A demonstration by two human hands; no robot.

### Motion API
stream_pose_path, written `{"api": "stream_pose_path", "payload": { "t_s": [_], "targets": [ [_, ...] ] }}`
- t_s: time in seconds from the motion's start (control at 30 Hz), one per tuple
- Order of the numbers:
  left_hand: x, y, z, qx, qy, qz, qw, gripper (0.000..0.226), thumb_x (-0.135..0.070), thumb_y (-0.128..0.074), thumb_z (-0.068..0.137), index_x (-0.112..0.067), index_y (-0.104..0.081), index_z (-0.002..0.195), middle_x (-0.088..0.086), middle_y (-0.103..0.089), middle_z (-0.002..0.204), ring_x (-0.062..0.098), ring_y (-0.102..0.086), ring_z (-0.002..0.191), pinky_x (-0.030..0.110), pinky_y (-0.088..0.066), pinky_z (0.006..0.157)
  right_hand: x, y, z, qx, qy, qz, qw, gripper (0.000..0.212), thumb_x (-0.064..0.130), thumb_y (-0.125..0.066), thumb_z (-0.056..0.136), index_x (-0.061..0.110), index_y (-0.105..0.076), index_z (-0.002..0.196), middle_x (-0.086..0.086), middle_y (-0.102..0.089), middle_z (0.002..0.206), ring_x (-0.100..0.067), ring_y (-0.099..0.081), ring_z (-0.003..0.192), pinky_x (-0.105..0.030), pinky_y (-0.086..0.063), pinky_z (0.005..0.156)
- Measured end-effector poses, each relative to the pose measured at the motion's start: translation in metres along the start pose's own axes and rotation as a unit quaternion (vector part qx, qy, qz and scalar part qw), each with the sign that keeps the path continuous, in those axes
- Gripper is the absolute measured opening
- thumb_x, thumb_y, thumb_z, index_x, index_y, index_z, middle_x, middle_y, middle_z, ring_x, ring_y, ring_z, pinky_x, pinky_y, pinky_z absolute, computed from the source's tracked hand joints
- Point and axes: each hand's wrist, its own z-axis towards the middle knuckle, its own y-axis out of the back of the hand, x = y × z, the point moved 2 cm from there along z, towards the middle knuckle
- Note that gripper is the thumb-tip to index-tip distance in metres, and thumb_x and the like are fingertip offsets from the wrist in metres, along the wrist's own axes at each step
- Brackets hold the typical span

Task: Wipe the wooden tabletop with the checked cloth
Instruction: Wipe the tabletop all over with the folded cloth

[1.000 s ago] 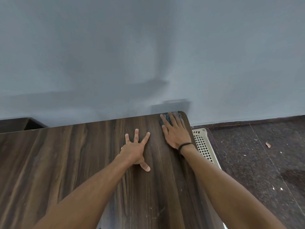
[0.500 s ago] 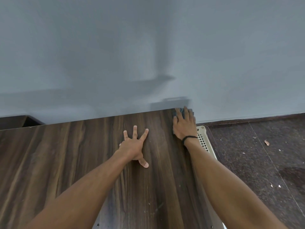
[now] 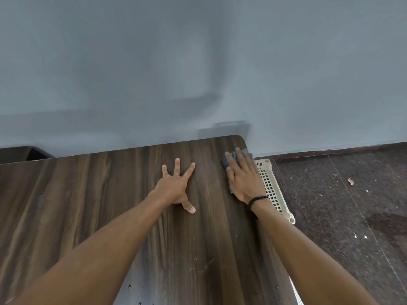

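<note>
**Now, palm and cloth at the table's far corner**

Seen from the head camera, my right hand (image 3: 244, 179) lies flat on the checked cloth (image 3: 228, 160). The fingers are straight and close together, pressing the cloth to the wooden tabletop (image 3: 110, 205) rather than gripping it. The cloth shows as a dark grey-blue wad poking out beyond my fingertips and again along the thumb side of my palm. Its pattern is too blurred to make out. A black band (image 3: 256, 200) circles that wrist. Hand and cloth sit at the table's right edge, and the rounded far corner lies just beyond my fingertips.

My left hand (image 3: 174, 186) rests bare on the wood to the left of the right one, apart from it and from the cloth. It is released, fingers splayed wide and thumb angled back toward me, and it holds nothing. Both forearms run in from the bottom of the frame.

Just to the right of my right hand, below the table edge, a cream perforated plastic basket (image 3: 271, 190) shows against the dark speckled floor (image 3: 341, 216). Farther right of that hand, pale scraps (image 3: 350, 181) dot the floor. Beyond both hands a plain grey-blue wall (image 3: 198, 62) rises behind the table's far edge. Back toward my elbows, small dark specks (image 3: 130, 286) and faint pale scuffs mark the wood.
</note>
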Motion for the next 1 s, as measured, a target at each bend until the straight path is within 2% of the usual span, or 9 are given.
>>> {"api": "stream_pose_path", "payload": {
  "t_s": [0.1, 0.2, 0.27, 0.4, 0.53, 0.67, 0.8, 0.93, 1.0],
  "targets": [
    [0.002, 0.002, 0.001, 0.004, 0.005, -0.004, 1.000, 0.146, -0.057, -0.086, 0.057, -0.043, 0.029, 0.145, 0.004, 0.038, 0.154, 0.049, 0.023, 0.140, 0.064, -0.024, 0.110, 0.004, 0.005, 0.014, -0.007, -0.068, 0.002, 0.998, 0.056, 0.037, -0.023, 0.109, 0.026, -0.014, 0.163, -0.008, -0.001, 0.170, -0.023, 0.007, 0.157, -0.040, 0.010, 0.125],
    [0.000, -0.003, 0.000, 0.004, -0.004, -0.003, 1.000, 0.145, -0.058, -0.085, 0.057, -0.043, 0.028, 0.146, 0.003, 0.037, 0.154, 0.049, 0.023, 0.140, 0.064, -0.023, 0.111, 0.006, -0.004, -0.018, -0.011, 0.017, -0.009, 1.000, 0.055, 0.039, -0.019, 0.109, 0.027, -0.013, 0.163, -0.007, -0.002, 0.170, -0.022, 0.007, 0.157, -0.039, 0.009, 0.126],
    [0.001, -0.001, 0.000, -0.003, -0.002, -0.002, 1.000, 0.144, -0.058, -0.085, 0.057, -0.042, 0.028, 0.146, 0.004, 0.036, 0.155, 0.049, 0.022, 0.140, 0.064, -0.023, 0.111, -0.011, 0.001, -0.033, 0.001, 0.021, -0.009, 1.000, 0.056, 0.039, -0.017, 0.109, 0.027, -0.014, 0.163, -0.006, -0.004, 0.170, -0.021, 0.007, 0.156, -0.038, 0.007, 0.126],
    [0.000, 0.003, -0.001, 0.003, 0.003, -0.006, 1.000, 0.144, -0.057, -0.085, 0.058, -0.042, 0.029, 0.146, 0.004, 0.036, 0.155, 0.049, 0.022, 0.140, 0.063, -0.023, 0.111, 0.007, 0.003, -0.012, -0.016, -0.099, -0.016, 0.995, 0.056, 0.036, -0.020, 0.109, 0.023, -0.012, 0.163, -0.011, -0.002, 0.170, -0.026, 0.008, 0.157, -0.044, 0.005, 0.127],
    [-0.001, -0.001, -0.001, 0.001, 0.002, -0.001, 1.000, 0.144, -0.058, -0.085, 0.058, -0.043, 0.028, 0.145, 0.003, 0.036, 0.155, 0.048, 0.022, 0.141, 0.063, -0.023, 0.112, 0.006, -0.005, -0.054, 0.003, 0.012, -0.009, 1.000, 0.056, 0.041, -0.019, 0.109, 0.027, -0.011, 0.163, -0.007, 0.001, 0.170, -0.021, 0.010, 0.156, -0.041, 0.005, 0.127],
    [0.002, 0.002, 0.002, 0.001, 0.005, -0.006, 1.000, 0.144, -0.058, -0.085, 0.057, -0.043, 0.028, 0.145, 0.003, 0.036, 0.155, 0.049, 0.023, 0.140, 0.064, -0.019, 0.112, 0.007, 0.005, -0.017, -0.015, -0.092, -0.004, 0.996, 0.056, 0.036, -0.024, 0.109, 0.024, -0.012, 0.163, -0.011, -0.001, 0.170, -0.027, 0.008, 0.157, -0.046, 0.006, 0.127],
    [0.001, -0.003, 0.004, -0.002, 0.006, -0.003, 1.000, 0.146, -0.060, -0.086, 0.055, -0.045, 0.028, 0.145, 0.002, 0.035, 0.155, 0.048, 0.022, 0.141, 0.064, -0.019, 0.112, 0.013, -0.006, -0.038, 0.005, 0.015, 0.010, 1.000, 0.055, 0.040, -0.022, 0.109, 0.030, -0.011, 0.162, -0.005, 0.001, 0.170, -0.020, 0.009, 0.156, -0.039, 0.008, 0.126],
    [0.002, 0.001, 0.003, -0.002, 0.008, -0.010, 1.000, 0.145, -0.058, -0.086, 0.055, -0.044, 0.027, 0.146, 0.003, 0.034, 0.156, 0.049, 0.022, 0.141, 0.065, -0.015, 0.112, 0.008, 0.004, -0.022, -0.013, -0.078, 0.003, 0.997, 0.055, 0.036, -0.023, 0.109, 0.025, -0.015, 0.163, -0.011, -0.003, 0.170, -0.025, 0.006, 0.157, -0.043, 0.007, 0.126],
    [0.002, 0.000, 0.003, -0.002, 0.006, -0.013, 1.000, 0.145, -0.058, -0.086, 0.056, -0.044, 0.026, 0.146, 0.004, 0.034, 0.156, 0.049, 0.021, 0.141, 0.065, -0.015, 0.113, 0.025, -0.004, -0.026, -0.010, -0.054, -0.008, 0.998, 0.056, 0.038, -0.022, 0.109, 0.027, -0.013, 0.163, -0.009, -0.002, 0.170, -0.025, 0.007, 0.157, -0.044, 0.007, 0.126]
  ]
}}
